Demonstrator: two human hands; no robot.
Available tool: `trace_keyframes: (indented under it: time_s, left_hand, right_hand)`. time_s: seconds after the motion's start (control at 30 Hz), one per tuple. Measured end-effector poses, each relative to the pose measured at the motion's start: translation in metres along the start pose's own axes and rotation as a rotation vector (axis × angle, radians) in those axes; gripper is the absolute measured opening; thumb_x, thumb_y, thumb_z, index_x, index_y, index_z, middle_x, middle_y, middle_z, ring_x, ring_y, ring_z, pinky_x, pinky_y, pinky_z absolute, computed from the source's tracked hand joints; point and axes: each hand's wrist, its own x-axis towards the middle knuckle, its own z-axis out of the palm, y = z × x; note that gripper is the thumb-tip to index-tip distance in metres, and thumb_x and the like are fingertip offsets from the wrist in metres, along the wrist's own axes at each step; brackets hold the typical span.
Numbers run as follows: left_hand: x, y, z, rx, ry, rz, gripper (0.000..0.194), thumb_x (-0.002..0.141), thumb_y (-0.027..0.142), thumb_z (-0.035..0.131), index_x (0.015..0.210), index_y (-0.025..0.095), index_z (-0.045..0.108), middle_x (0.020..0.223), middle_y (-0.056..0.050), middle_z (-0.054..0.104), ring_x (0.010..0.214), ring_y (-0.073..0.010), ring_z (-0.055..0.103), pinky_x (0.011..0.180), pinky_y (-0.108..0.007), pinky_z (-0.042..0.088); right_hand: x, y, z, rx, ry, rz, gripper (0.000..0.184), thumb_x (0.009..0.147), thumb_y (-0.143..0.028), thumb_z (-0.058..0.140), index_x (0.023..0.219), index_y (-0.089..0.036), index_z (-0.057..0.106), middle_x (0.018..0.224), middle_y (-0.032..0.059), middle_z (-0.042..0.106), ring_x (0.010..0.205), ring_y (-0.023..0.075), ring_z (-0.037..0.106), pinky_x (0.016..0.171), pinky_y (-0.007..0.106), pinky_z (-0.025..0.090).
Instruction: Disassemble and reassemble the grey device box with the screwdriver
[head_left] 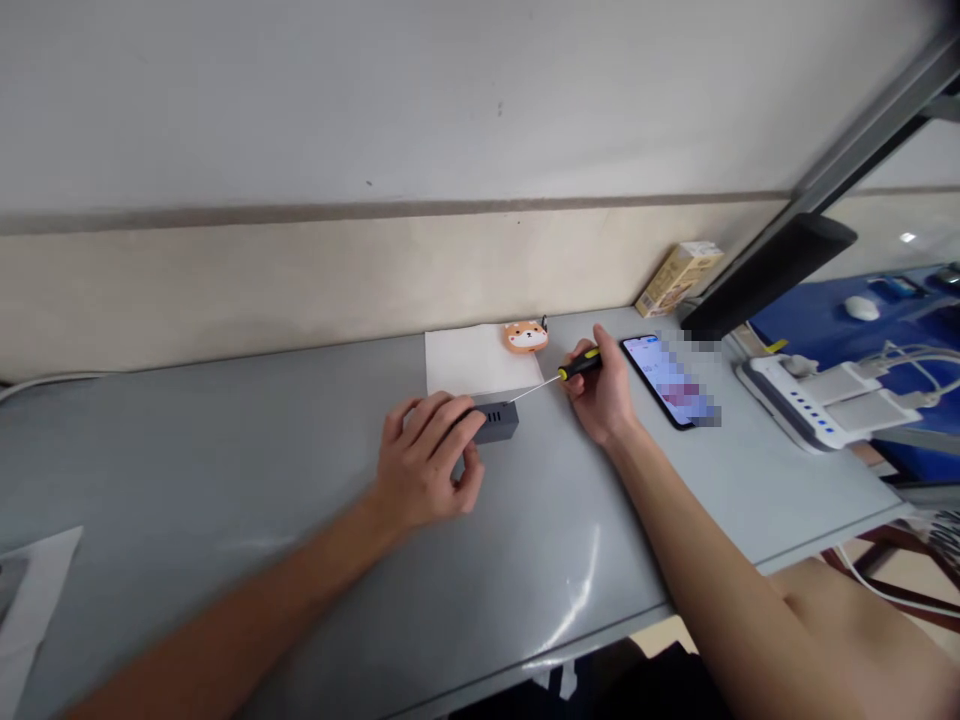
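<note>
A small dark grey box with slots in its top (499, 424) lies on the grey table (300, 470). My left hand (429, 462) is closed over the box's left part and hides it. In my right hand (604, 395) is a screwdriver (581, 365) with a black and yellow handle. Its thin shaft slants down to the left, and the tip meets the top of the box near its far right corner. Whether the tip sits in a screw is too small to tell. Behind the box lies a white sheet of paper (465, 358).
An orange animal-face case (526, 337) rests at the paper's edge. Right of my right hand lies a lit phone (660, 375). A power strip (795, 405) with white plugs is farther right. A carton (679, 278) and a black post (772, 275) stand near the wall.
</note>
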Motion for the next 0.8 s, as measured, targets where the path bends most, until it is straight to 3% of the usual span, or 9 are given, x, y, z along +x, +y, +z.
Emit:
trace_keyframes:
  time_s: [0.23, 0.8]
  left_hand:
    - [0.0016, 0.0008, -0.0005, -0.015, -0.085, 0.034, 0.058, 0.078, 0.012, 0.061, 0.135, 0.023, 0.061, 0.127, -0.006, 0.075, 0.112, -0.0282, 0.071, 0.102, -0.046, 0.04]
    - [0.0003, 0.0021, 0.001, 0.035, -0.194, 0.02, 0.066, 0.079, 0.01, 0.061, 0.143, 0.025, 0.058, 0.126, -0.005, 0.074, 0.102, -0.0275, 0.069, 0.103, -0.049, 0.039]
  right_hand:
    - [0.0016, 0.0, -0.0003, -0.002, 0.0, 0.0, 0.051, 0.08, -0.066, 0.073, 0.069, -0.021, 0.052, 0.057, -0.0048, 0.054, 0.04, 0.0041, 0.037, 0.038, 0.022, 0.024]
    - [0.0014, -0.004, 0.0001, 0.003, 0.02, 0.022, 0.044, 0.084, -0.056, 0.07, 0.065, -0.02, 0.052, 0.058, -0.004, 0.052, 0.04, 0.0041, 0.037, 0.039, 0.022, 0.025]
